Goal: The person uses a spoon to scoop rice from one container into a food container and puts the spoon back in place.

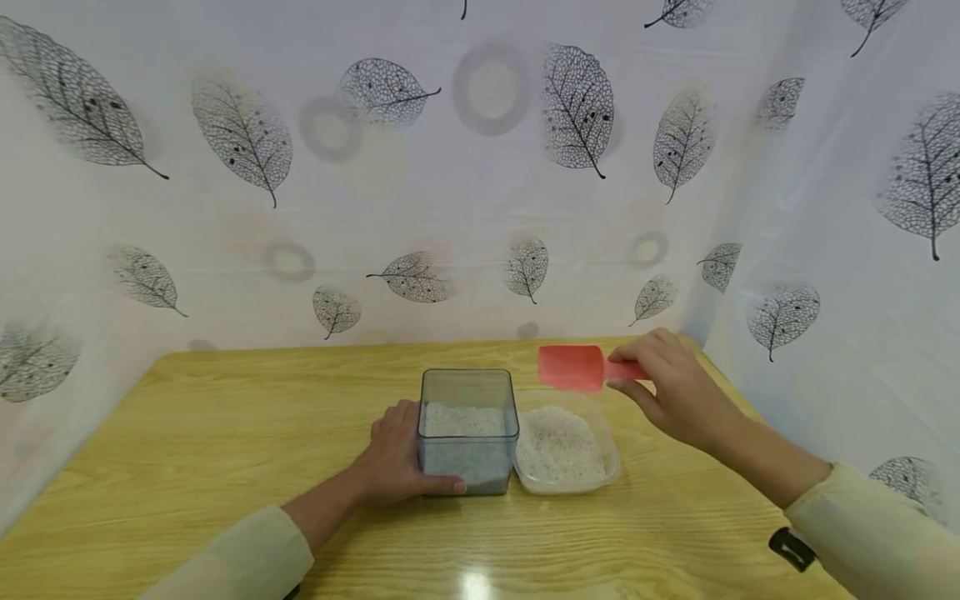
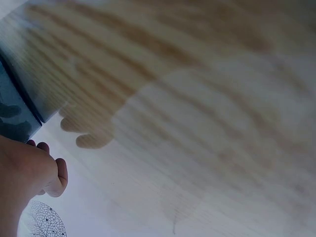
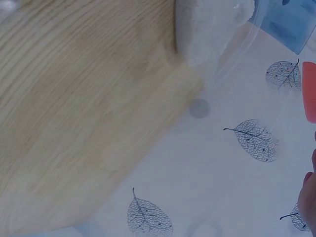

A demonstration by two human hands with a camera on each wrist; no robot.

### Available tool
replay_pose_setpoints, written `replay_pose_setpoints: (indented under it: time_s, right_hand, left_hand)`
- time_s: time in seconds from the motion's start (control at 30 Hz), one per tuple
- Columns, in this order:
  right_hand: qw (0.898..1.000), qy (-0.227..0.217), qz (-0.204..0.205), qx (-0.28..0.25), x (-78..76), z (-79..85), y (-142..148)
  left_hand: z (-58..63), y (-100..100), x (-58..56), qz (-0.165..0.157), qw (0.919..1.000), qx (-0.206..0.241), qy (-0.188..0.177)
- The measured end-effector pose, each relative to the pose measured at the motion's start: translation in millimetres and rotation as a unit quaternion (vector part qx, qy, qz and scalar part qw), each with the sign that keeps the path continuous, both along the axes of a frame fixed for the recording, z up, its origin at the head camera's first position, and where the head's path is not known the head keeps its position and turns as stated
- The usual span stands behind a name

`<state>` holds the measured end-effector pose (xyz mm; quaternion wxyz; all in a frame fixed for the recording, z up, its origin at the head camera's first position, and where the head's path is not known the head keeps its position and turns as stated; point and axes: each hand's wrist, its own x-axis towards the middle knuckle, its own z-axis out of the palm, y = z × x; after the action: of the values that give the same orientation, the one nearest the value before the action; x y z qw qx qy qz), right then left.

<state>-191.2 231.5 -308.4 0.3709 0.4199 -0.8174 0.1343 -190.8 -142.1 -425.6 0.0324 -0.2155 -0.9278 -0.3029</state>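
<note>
A clear, bluish square container [image 1: 480,468] stands on the table, part filled with white grains that look like rice. My left hand [image 1: 393,467] holds it from the left, thumb along the front and fingers around the far side. Close against its right side is a shallow clear plastic tub [image 1: 612,468] with a heap of the same white rice [image 1: 561,446]. Above the tub's back edge, my right hand [image 1: 678,396] pinches a red scoop [image 1: 572,368] by its handle, blade pointing left. The right wrist view catches only part of the scoop [image 3: 309,91] and fingers at its edge.
The wood-grain table [image 1: 247,450] extends on both sides of the containers. A white curtain [image 1: 480,192] printed with dark leaves hangs behind the table and along its sides. A small black object [image 1: 791,548] is at the right sleeve.
</note>
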Motion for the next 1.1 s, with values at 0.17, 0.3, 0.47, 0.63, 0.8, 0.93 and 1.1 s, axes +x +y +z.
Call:
replay_pose_setpoints:
  time_s: [0.17,0.3,0.47,0.63,0.8,0.93,1.1]
  right_hand:
    - [1.000,-0.009,0.014,-0.004,-1.4,11.3,-21.0]
    - [1.000,-0.017,0.020,0.006,-2.7,15.7,-36.2]
    - [0.999,-0.021,0.027,0.030,-5.5,16.2,-51.8]
    - [0.997,-0.022,0.035,0.065,-8.8,13.1,-66.0]
    - [0.993,0.003,0.038,0.113,-10.8,12.3,-83.3]
    - [0.986,0.022,0.018,0.166,-11.2,11.2,-96.7]
    - [0.973,0.028,-0.012,0.228,-11.6,8.1,-110.1]
  left_hand:
    - [-0.6,-0.2,0.2,-0.002,1.0000,0.005,0.003]
    - [-0.7,0.3,0.2,-0.002,1.0000,0.006,0.002]
    - [-0.1,1.5,-0.7,0.000,1.0000,0.002,0.001]
    - [0.6,1.9,-1.4,-0.001,1.0000,0.003,0.000]
    - [1.4,1.3,-0.9,-0.001,0.9999,0.007,-0.007]
    - [1.9,0.9,-0.7,0.001,0.9999,0.007,-0.009]
    - [2.2,0.9,-0.6,0.003,1.0000,0.005,-0.007]
